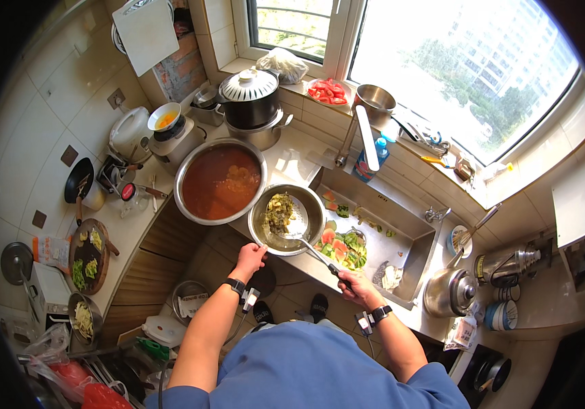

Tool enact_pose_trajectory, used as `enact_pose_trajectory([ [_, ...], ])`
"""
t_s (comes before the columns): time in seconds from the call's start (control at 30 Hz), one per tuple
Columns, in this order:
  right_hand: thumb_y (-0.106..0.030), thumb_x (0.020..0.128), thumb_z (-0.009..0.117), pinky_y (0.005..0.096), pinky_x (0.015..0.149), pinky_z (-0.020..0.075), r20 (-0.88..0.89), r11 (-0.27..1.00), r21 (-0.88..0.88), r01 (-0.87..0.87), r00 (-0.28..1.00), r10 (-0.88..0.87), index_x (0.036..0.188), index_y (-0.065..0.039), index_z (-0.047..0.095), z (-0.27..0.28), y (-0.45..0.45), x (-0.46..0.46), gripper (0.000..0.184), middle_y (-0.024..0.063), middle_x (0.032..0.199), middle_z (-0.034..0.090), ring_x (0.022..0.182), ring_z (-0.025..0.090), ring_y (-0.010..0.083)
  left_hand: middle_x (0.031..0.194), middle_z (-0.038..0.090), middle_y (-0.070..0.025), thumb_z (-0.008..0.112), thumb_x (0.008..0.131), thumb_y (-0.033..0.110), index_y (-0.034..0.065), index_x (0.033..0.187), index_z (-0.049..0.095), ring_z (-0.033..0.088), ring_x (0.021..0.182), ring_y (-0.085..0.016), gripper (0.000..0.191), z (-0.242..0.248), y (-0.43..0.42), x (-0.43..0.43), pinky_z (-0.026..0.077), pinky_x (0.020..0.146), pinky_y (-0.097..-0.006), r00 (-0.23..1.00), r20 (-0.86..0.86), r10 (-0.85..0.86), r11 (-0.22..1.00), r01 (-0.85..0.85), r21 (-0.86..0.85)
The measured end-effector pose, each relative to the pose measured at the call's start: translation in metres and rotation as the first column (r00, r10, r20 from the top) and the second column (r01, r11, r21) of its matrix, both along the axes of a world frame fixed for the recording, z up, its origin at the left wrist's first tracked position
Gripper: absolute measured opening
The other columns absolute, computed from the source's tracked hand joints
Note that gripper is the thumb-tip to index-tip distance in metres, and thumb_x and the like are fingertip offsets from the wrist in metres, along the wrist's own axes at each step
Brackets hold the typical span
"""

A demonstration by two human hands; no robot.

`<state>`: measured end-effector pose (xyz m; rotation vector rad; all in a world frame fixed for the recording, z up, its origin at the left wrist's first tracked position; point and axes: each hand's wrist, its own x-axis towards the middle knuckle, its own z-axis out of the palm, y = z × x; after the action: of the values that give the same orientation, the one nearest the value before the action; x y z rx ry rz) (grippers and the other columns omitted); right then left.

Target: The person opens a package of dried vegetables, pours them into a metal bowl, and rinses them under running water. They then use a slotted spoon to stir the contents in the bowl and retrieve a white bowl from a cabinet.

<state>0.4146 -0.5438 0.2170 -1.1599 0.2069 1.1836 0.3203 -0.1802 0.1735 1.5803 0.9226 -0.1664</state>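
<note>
My left hand (250, 259) pinches the near rim of a stainless steel bowl (314, 217) at the counter edge beside the sink. Chopped dark-green vegetables (278, 212) lie in the bowl, mostly on its far left side. In my right hand (360, 289) is the black handle of a metal cooking utensil (314, 250). Its head rests inside the bowl by the vegetables; whether it is a ladle or a spatula I cannot tell. Left of the bowl stands a larger steel basin (179, 199) of red-brown liquid (208, 191), with paler lumps at its right side.
The steel sink (410, 255) at right holds vegetable peelings (346, 250) under a faucet (366, 138). Stacked pots (249, 97) stand behind the basin. A kettle (448, 291) is far right. At left lies a round cutting board (88, 255) with chopped vegetables and a knife (112, 247).
</note>
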Motion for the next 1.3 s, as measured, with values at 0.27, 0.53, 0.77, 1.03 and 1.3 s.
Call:
enact_pose_trajectory([
  [0.27,-0.026,0.101,0.061,0.0267,0.039,0.0312,-0.041,1.0,0.017,0.006,0.999,-0.005,0.093,-0.013,0.06,-0.001,-0.001,0.0,0.015,0.0008,0.065,0.059,0.038,0.04,0.0098,0.077,0.067,-0.005,0.066,0.098,0.032,0.0071,0.084,0.059,0.057,0.053,-0.012,0.03,-0.003,-0.001,0.0,0.041,0.042,-0.0269,0.999,0.026,0.027,1.0,-0.027,-0.007],
  [0.53,-0.027,0.101,0.06,0.0264,0.04,0.0308,-0.04,1.0,0.028,0.005,0.999,-0.003,0.094,-0.014,0.06,-0.004,-0.001,-0.003,0.015,0.0,0.066,0.058,0.038,0.038,0.0094,0.074,0.066,-0.0052,0.067,0.098,0.031,0.006,0.083,0.059,0.056,0.05,-0.012,0.03,-0.004,-0.001,-0.001,0.04,0.04,-0.0278,0.998,0.04,0.041,0.999,-0.041,-0.003],
  [0.77,-0.028,0.102,0.059,0.0264,0.04,0.0297,-0.115,0.999,0.042,0.03,0.993,-0.025,0.095,-0.014,0.057,-0.009,-0.003,-0.002,0.015,0.0,0.067,0.058,0.038,0.036,0.0091,0.081,0.068,-0.0046,0.064,0.1,0.033,0.008,0.087,0.06,0.06,0.056,-0.012,0.028,-0.005,0.001,0.0,0.042,0.045,-0.0256,1.0,0.011,-0.003,1.0,0.003,0.0],
  [1.03,-0.03,0.102,0.059,0.0264,0.041,0.0293,-0.134,0.998,0.062,0.009,0.991,0.0,0.098,-0.014,0.056,-0.008,-0.001,-0.002,0.017,-0.0002,0.067,0.058,0.038,0.036,0.0086,0.081,0.068,-0.0047,0.064,0.099,0.034,0.0078,0.087,0.06,0.06,0.056,-0.011,0.029,-0.005,0.002,0.0,0.042,0.045,-0.0249,1.0,0.01,-0.006,1.0,0.006,-0.002],
  [1.3,-0.029,0.102,0.057,0.0263,0.041,0.0311,-0.15,0.997,0.072,0.022,0.989,-0.011,0.101,-0.013,0.057,-0.011,-0.001,-0.003,0.016,0.0003,0.067,0.058,0.038,0.036,0.009,0.082,0.068,-0.0049,0.065,0.1,0.034,0.0076,0.088,0.061,0.06,0.057,-0.011,0.029,-0.004,0.001,0.001,0.042,0.045,-0.0248,1.0,0.009,0.004,1.0,-0.004,-0.011],
])
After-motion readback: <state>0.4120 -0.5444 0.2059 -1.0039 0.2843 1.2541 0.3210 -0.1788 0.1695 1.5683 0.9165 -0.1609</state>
